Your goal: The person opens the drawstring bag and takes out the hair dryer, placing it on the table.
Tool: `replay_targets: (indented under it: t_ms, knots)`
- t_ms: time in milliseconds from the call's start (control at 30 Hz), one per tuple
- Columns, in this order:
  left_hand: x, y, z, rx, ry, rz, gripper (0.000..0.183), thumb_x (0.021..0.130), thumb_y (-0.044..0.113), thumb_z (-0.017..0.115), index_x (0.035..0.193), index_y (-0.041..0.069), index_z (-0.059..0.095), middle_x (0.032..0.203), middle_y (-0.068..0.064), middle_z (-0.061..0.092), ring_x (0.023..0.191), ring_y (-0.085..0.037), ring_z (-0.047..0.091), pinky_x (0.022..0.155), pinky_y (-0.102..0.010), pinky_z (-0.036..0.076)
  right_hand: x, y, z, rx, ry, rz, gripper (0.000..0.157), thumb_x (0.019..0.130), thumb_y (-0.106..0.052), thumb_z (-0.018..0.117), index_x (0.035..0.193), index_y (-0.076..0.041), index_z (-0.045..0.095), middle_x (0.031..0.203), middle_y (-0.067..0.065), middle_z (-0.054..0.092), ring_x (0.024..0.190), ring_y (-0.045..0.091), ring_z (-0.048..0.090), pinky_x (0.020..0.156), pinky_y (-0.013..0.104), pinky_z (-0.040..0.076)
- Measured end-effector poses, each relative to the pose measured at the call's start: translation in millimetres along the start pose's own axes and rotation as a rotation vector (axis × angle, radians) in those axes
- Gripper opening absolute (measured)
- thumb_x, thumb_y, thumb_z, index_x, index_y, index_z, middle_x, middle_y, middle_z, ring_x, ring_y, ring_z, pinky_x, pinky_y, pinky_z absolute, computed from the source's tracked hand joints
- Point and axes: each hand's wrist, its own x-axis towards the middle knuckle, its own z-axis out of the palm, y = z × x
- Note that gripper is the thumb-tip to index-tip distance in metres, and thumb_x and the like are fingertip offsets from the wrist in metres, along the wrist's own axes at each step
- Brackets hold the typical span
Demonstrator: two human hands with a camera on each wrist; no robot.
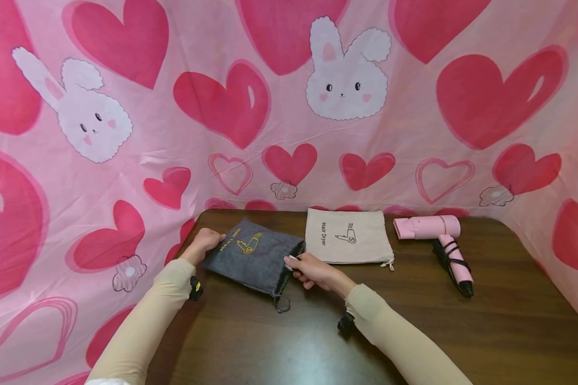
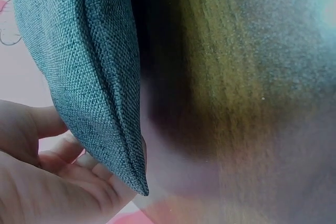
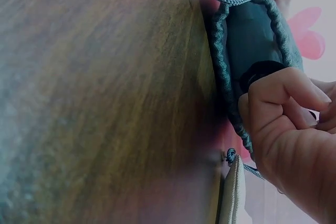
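Observation:
A dark grey drawstring bag (image 1: 255,262) with a yellow hair dryer print lies tilted across the left of the table, its mouth facing right. My left hand (image 1: 203,243) holds its closed end; in the left wrist view, the thumb and fingers (image 2: 63,177) lie around the bag's corner (image 2: 100,77). At the mouth, my right hand (image 1: 318,271) has curled fingers around something mostly hidden, with a small white part (image 1: 291,260) showing. In the right wrist view, a dark loop (image 3: 257,72) shows beside those fingers, inside the bag's braided rim (image 3: 220,61).
A beige drawstring bag (image 1: 347,246) printed "Hair Dryer" lies flat behind my right hand. Farther right is a pink hair dryer (image 1: 428,227), its black cord (image 1: 445,259) wrapped about the handle. A pink heart-patterned cloth (image 1: 289,128) hangs behind the brown table (image 1: 270,347).

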Motion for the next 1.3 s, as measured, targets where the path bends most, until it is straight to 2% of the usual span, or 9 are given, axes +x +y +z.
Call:
replay_targets:
  t_ms: [300, 567, 1000, 1300]
  knots:
    - [0.1, -0.7, -0.8, -0.011, 0.003, 0.000, 0.029, 0.103, 0.019, 0.063, 0.098, -0.007, 0.075, 0.091, -0.011, 0.061, 0.091, -0.028, 0.054, 0.073, -0.033, 0.048, -5, 2, -1.0, 0.014, 0.019, -0.022, 0.038, 0.113, -0.034, 0.049, 0.098, 0.001, 0.050, 0.068, 0.000, 0.037, 0.052, 0.009, 0.024, 0.046, 0.022, 0.024]
    - [1.2, -0.1, 0.6, -0.001, -0.002, 0.003, 0.032, 0.103, 0.020, 0.062, 0.102, -0.010, 0.074, 0.092, -0.013, 0.061, 0.094, -0.030, 0.054, 0.082, -0.041, 0.051, -11, 3, 2.3, 0.030, 0.058, -0.016, 0.037, 0.114, -0.032, 0.048, 0.090, -0.003, 0.048, 0.066, -0.002, 0.032, 0.053, 0.008, 0.020, 0.046, 0.022, 0.022]
    - [3.2, -0.9, 3.8, -0.009, -0.002, -0.044, 0.032, 0.104, 0.021, 0.062, 0.105, -0.008, 0.074, 0.095, -0.014, 0.061, 0.094, -0.029, 0.055, 0.081, -0.041, 0.051, -17, 8, 0.4, 0.042, 0.103, -0.014, 0.037, 0.113, -0.032, 0.049, 0.101, 0.003, 0.051, 0.068, -0.001, 0.035, 0.053, 0.007, 0.023, 0.045, 0.020, 0.024]
    - [1.5, -2.0, 3.3, -0.014, -0.017, -0.085, 0.039, 0.104, 0.022, 0.060, 0.120, -0.012, 0.070, 0.111, -0.021, 0.065, 0.101, -0.033, 0.057, 0.088, -0.044, 0.052, -21, 10, -0.7, 0.049, 0.100, -0.015, 0.040, 0.113, -0.033, 0.050, 0.108, 0.007, 0.051, 0.069, -0.001, 0.038, 0.053, 0.008, 0.024, 0.045, 0.020, 0.024]
